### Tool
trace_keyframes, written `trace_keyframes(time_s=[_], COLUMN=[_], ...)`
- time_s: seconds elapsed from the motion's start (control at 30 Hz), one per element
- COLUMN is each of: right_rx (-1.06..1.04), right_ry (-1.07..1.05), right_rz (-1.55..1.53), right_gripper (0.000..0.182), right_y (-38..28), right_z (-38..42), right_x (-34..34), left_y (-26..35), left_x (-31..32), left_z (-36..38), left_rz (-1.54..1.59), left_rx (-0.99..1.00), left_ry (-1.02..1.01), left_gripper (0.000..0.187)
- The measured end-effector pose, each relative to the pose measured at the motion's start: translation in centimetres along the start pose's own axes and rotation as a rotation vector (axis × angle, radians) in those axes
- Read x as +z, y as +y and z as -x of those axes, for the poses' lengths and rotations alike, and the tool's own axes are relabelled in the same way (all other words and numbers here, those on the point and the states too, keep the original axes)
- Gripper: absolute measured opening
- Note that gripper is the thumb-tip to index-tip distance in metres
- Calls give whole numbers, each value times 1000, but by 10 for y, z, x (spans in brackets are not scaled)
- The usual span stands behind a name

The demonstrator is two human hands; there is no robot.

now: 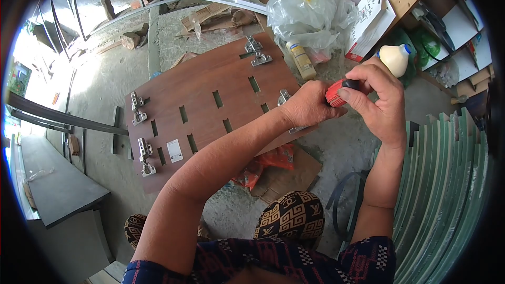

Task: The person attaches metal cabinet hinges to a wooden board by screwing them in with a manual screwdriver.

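Note:
My left hand [310,101] is closed around the lower end of a red-and-black screwdriver handle [336,92], over the right edge of a brown wooden board [202,92]. The fingers of my right hand [377,100] pinch the handle's black end. The screwdriver's shaft is hidden. Metal cabinet hinges sit along the board's short sides: one at the far corner [258,51], one at the left corner [138,109] and one at the near left [146,156]. Another hinge [284,97] is partly covered by my left hand. Several dark slots and a white label [174,150] mark the board.
Beyond the board lie a yellowish bottle [301,60], plastic bags [307,10] and a white box [371,21]. Green-edged panels [436,189] stand stacked at right, near a cream bottle [394,60]. Cardboard [294,173] lies below the board; grey panels [58,173] at left.

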State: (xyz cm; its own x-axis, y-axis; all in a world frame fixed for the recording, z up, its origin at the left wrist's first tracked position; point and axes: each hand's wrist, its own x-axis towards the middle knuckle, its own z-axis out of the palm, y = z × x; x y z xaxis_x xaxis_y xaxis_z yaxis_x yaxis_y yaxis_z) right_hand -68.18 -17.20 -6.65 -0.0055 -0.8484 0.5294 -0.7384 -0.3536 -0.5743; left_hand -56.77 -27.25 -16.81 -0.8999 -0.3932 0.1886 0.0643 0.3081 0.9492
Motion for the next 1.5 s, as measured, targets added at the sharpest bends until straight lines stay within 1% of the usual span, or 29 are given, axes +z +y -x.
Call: trace_keyframes(time_s=[0.07,0.17,0.23,0.33,0.43,0.53,0.63,0.73,0.8,0.97,1.07,1.13,1.23,1.33,1.43,1.5], right_rx=[17,34,36,45,-47,5,84,59,89,90,92,115,138,-15,-4,4], right_ry=[-2,-23,-39,-35,-109,-132,-135,-121,-118,-70,-83,-94,-117,-87,-205,-175], right_rz=[-3,13,45,-6,24,-14,-7,43,61,90,148,174,133,-7,-5,14], right_gripper=[20,19,19,19,22,23,23,21,21,27,30,32,25,24,29,27], right_y=[2,6,8,7,9,7,3,5,1,6,6,5,-1,0,5,5], right_z=[1,3,3,2,1,2,2,1,-1,-2,-2,-3,-3,1,4,4], right_x=[0,0,0,2,-2,-3,-4,-2,-1,2,2,1,-1,-2,-11,-9], left_y=[-7,-6,-9,-11,-13,-12,-7,-7,-9,-11,-9,-9,-11,-12,-11,-10], left_x=[6,4,3,2,1,1,1,1,1,2,2,2,2,3,2,2], left_z=[-1,1,0,0,1,2,4,6,6,7,7,7,7,7,8,8], left_rz=[77,58,33,16,7,6,13,16,-7,-44,19,2,-22,-24,-24,-33], left_rx=[9,12,-28,-65,-73,-61,-85,-84,-61,-30,-61,-60,-40,-22,-36,-47], left_ry=[32,25,6,-2,-1,2,-11,-8,-9,-9,-11,-34,-56,-39,-36,-40], left_gripper=[28,29,30,31,33,33,34,35,35,32,34,27,23,22,22,23])
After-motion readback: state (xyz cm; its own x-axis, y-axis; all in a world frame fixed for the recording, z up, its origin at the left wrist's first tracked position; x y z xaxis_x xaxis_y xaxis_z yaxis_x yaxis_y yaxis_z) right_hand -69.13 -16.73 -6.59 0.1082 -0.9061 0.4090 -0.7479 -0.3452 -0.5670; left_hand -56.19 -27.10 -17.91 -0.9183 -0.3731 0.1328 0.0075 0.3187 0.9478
